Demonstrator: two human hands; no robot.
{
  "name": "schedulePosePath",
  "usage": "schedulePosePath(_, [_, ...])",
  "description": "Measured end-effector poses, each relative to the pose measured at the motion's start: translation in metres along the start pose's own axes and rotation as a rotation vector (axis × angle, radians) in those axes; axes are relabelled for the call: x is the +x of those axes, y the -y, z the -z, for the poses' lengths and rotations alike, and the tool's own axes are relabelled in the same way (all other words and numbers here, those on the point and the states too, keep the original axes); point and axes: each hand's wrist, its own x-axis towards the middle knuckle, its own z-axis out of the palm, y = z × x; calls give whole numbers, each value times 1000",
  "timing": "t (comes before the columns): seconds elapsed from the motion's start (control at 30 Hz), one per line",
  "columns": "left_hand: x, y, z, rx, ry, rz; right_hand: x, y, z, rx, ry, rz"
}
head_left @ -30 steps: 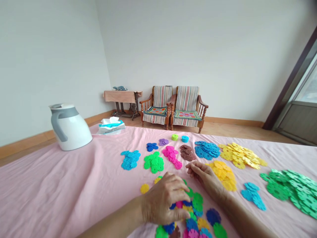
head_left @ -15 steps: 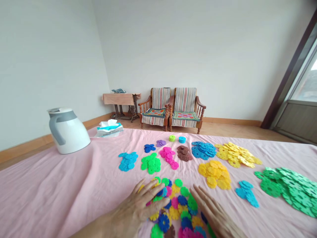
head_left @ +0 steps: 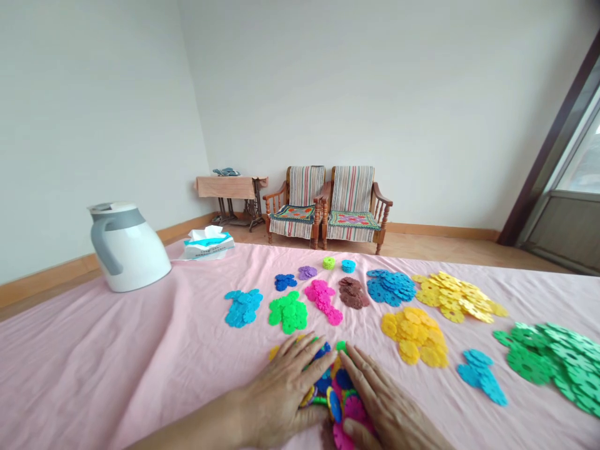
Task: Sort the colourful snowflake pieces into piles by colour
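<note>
My left hand (head_left: 281,390) and my right hand (head_left: 379,400) lie near the bottom middle on a mixed heap of coloured plastic snowflake discs (head_left: 335,390). Both press in from either side, fingers stretched out and close together, cupping the heap. Beyond them the discs are sorted by colour into piles on the pink cloth (head_left: 140,350): light blue (head_left: 242,306), bright green (head_left: 287,311), pink (head_left: 323,299), brown (head_left: 353,292), blue (head_left: 390,285), two yellow piles (head_left: 415,334) (head_left: 457,295), another light blue pile (head_left: 482,375) and a large green pile (head_left: 553,359).
A white kettle (head_left: 126,245) stands at the far left of the table, a tissue pack (head_left: 206,242) behind it. Small dark blue (head_left: 285,281), purple (head_left: 307,272), lime (head_left: 329,262) and cyan (head_left: 348,265) groups lie at the back. Two striped armchairs (head_left: 328,206) stand by the wall.
My right hand came back from the yellow pile to the mixed heap. Both hands flattened and moved inward, pushing the spread discs into a tighter heap.
</note>
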Motion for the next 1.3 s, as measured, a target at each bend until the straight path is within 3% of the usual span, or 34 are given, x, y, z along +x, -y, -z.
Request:
schedulePosePath(0.27, [22,6,-16,-64,-278,135,29,10,15,120,-62,-93])
schedulePosePath(0.47, [16,16,-9,-157,-477,197,25,-1,9,248,-361,-161])
schedulePosePath(0.53, [15,16,-5,-163,-492,223,23,-5,9,280,-417,-227])
schedulePosePath(0.67, [16,6,-4,-139,-427,200,28,-8,14,356,-410,-326])
schedulePosePath(0.77, [19,-2,-7,-125,-355,164,31,-9,14,368,-414,-323])
schedulePosePath(0.87, [21,-5,-12,-128,-357,142,31,-11,10,358,-428,-297])
schedulePosePath(1.13, [19,1,-7,-135,-506,137,30,-15,4,345,-415,-281])
schedulePosePath(1.3, [20,26,-3,-84,-700,299,31,-15,5,332,-423,-277])
